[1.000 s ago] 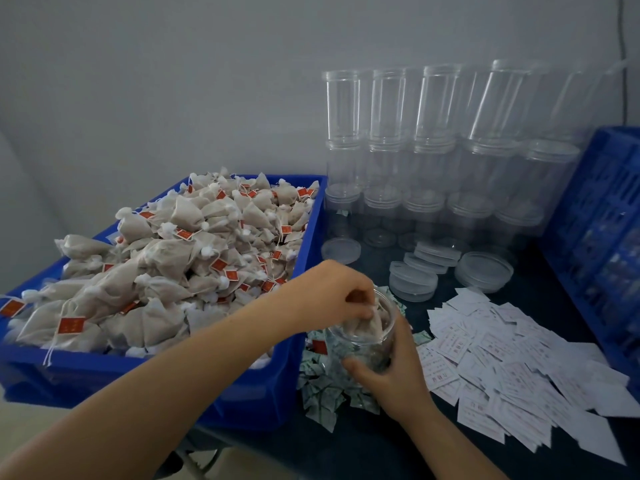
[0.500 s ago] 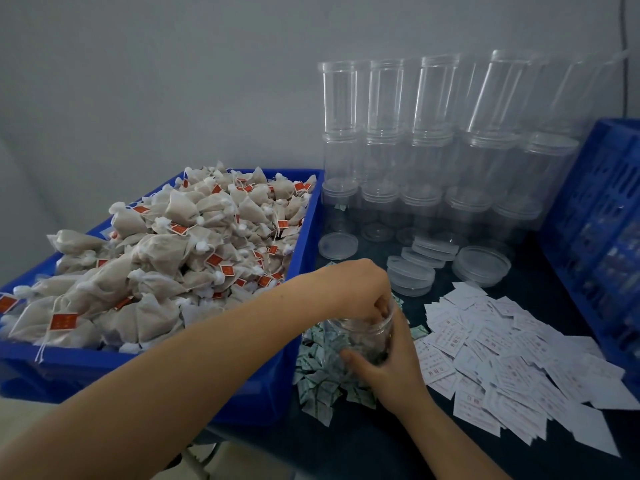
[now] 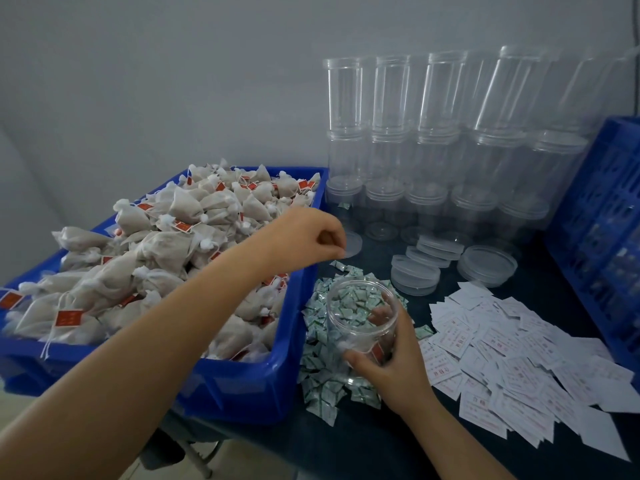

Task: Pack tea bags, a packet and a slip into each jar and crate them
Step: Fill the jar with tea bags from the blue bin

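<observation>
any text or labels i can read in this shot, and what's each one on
None can be read.
Red tags on the tea bags: pale marks, too blurred.
White slips: red and dark print, too small.
Green-and-white packets: printing blurred.
Red tag inside the jar that the right hand holds: unreadable.

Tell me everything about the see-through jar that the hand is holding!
The jar is clear plastic, round and wide-mouthed, with no lid on. It tilts, mouth toward the camera, over the pile of small green-and-white packets. The right hand grips its lower side. A red tag shows through near the bottom.
</observation>
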`<state>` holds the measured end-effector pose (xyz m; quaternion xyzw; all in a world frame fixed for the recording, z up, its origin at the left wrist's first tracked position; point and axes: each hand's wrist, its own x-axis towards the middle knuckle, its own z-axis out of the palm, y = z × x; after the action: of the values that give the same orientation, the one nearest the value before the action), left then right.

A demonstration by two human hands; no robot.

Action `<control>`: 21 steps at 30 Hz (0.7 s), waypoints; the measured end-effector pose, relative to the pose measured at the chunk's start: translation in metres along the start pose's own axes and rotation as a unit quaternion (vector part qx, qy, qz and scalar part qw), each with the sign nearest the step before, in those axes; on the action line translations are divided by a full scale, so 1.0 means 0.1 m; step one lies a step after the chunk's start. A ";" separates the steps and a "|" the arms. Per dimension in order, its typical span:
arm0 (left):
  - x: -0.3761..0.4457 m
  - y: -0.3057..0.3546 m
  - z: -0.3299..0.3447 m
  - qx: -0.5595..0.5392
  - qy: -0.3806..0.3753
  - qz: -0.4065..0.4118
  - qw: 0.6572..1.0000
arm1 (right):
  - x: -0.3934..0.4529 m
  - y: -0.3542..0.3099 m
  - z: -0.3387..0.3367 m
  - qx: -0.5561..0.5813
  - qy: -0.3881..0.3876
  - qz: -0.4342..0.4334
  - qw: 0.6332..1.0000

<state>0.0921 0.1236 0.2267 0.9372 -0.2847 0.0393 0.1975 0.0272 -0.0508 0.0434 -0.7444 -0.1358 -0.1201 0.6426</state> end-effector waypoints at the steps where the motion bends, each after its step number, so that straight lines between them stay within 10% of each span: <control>1: -0.04 -0.10 -0.02 0.006 0.023 -0.015 1.000 | 0.00 -0.01 0.00 0.001 0.000 0.001 1.000; 5: -0.20 -0.51 0.07 0.077 0.047 -0.093 0.992 | 0.00 -0.02 0.00 0.003 -0.003 0.005 1.000; 11: -0.37 -0.93 0.37 0.155 -0.114 -0.182 0.964 | -0.01 0.01 0.01 0.009 0.000 -0.001 1.000; 21: -0.26 -0.88 0.61 0.119 -0.181 -0.133 0.967 | 0.00 0.07 0.01 0.010 0.003 0.003 1.000</control>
<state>0.1162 0.1804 0.1355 0.9749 -0.1819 -0.1239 0.0331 0.0297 -0.0504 0.0366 -0.7377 -0.1326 -0.1192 0.6511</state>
